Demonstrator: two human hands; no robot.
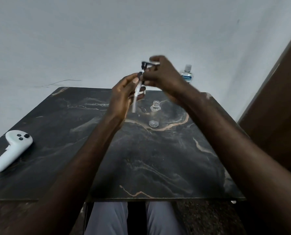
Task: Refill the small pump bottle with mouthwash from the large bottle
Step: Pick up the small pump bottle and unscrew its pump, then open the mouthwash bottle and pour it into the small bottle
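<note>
The small clear pump bottle [154, 114] stands uncapped on the dark marble table [158, 158], a little right of centre. Above and left of it, both my hands hold the removed pump head [145, 65], which is black on top with a white dip tube [135, 97] hanging down. My right hand [163, 73] grips the pump's top. My left hand [124, 97] pinches it just below the collar. The large mouthwash bottle [186, 73], clear with a blue label, stands at the table's far right edge, partly behind my right hand.
A white handheld controller [12, 148] lies at the left of the table. A brown wooden panel [277, 107] rises on the right. A pale wall is behind the table. My knees in grey trousers [107, 217] show below the near edge.
</note>
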